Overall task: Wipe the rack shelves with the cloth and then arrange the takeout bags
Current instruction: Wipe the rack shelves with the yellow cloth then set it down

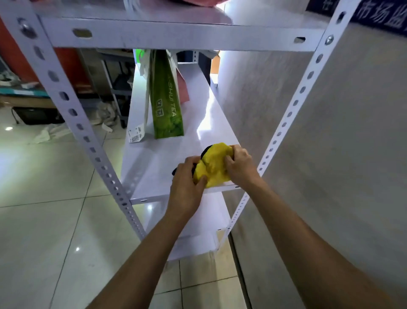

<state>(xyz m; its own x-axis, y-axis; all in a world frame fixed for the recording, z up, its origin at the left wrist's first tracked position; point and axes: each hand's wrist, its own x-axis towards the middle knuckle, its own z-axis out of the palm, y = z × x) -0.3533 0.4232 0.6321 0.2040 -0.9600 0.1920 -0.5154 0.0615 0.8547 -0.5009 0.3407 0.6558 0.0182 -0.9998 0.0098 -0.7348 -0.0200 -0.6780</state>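
A bunched yellow cloth with a dark edge lies at the near right end of the white middle shelf. My left hand grips its near left side and my right hand grips its right side. Farther along the same shelf stands a green takeout bag with a white bag at its left and a pink bag behind it. Another pink bag shows on the top shelf.
White slotted uprights frame the rack. A grey wall runs close along the right. A lower shelf lies beneath. Tiled floor spreads left, with clutter and crumpled paper in the background.
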